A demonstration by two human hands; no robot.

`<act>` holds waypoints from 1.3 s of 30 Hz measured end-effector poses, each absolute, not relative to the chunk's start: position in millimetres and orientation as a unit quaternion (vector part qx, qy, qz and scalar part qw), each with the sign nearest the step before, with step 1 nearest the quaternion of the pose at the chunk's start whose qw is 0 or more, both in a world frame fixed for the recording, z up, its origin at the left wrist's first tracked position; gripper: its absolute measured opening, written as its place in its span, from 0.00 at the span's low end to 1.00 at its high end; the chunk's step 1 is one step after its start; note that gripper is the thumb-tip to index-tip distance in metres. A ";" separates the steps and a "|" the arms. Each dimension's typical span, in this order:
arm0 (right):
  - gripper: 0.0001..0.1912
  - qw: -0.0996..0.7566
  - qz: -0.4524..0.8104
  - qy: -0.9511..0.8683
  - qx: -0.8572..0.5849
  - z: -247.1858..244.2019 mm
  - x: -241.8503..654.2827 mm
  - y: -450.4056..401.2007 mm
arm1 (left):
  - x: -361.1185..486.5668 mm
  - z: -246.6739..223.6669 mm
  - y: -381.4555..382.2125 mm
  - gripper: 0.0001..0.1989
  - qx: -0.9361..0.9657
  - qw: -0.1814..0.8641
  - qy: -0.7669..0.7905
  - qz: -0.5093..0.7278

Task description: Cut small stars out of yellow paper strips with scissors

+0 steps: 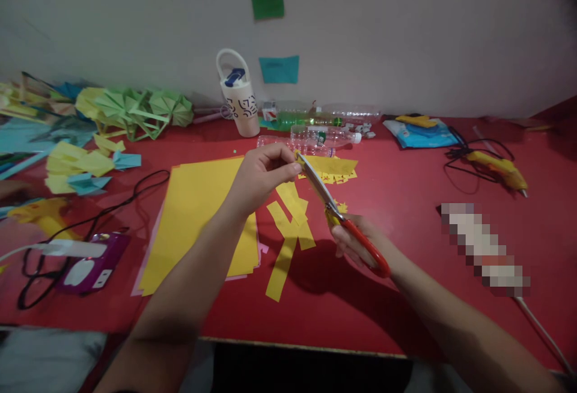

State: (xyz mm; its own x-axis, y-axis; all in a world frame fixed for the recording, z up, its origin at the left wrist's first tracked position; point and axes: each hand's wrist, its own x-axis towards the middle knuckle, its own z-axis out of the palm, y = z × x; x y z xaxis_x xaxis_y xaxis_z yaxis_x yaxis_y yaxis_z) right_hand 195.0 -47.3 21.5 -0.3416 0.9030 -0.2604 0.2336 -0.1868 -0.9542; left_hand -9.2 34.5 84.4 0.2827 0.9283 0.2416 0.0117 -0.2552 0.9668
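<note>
Scissors with red handles point(367, 247) are in my right hand point(349, 243), their blades pointing up and to the left. At the blade tips, my left hand point(265, 170) pinches a small bit of yellow paper, mostly hidden by the fingers. Below the hands lie several cut yellow paper strips point(282, 270), crossing each other on the red table. A wider yellow strip point(336, 165) and small yellow cut pieces point(341, 207) are behind and beside the blades. Under my left forearm rests a stack of yellow sheets point(198, 219) with pink paper at its edges.
A white tumbler point(241, 104) and plastic bottles point(324, 136) stand or lie along the wall. Folded paper shapes point(130, 107), a purple box point(94, 264) and black cables fill the left. A yellow glue gun point(496, 170) and a blurred-out object point(484, 249) lie right.
</note>
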 end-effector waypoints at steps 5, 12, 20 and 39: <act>0.26 0.301 0.592 -0.554 -0.502 22.3 191.2 -47.4 | -9.9 80.8 37.8 0.07 0.632 0.483 0.365 0.483; 0.22 0.453 0.480 -0.553 -0.509 18.0 198.0 -35.3 | -10.4 71.7 39.5 0.06 0.567 0.578 0.362 0.462; 0.24 0.439 0.556 -0.525 -0.472 16.2 208.2 -19.0 | 13.2 41.0 27.4 0.06 0.506 0.671 0.401 0.364; 0.17 0.503 0.495 -0.458 -0.540 6.1 217.0 -5.4 | 52.5 1.1 30.5 0.09 0.831 0.315 0.431 0.157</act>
